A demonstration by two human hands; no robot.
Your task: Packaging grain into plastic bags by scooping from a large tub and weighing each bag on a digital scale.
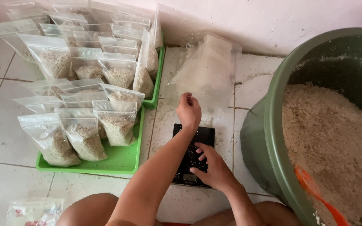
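Here, the left hand [188, 111] is pinched shut on an empty clear plastic zip bag [206, 75] lifted just above the flat black digital scale [191, 155], while the right hand [214, 167] rests open-fingered, holding nothing, on the scale, apparently steadying it beside the large green rice-filled tub [273, 138].

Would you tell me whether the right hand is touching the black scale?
Touching: the head view shows the right hand lying flat on the black scale, fingers spread across its top.
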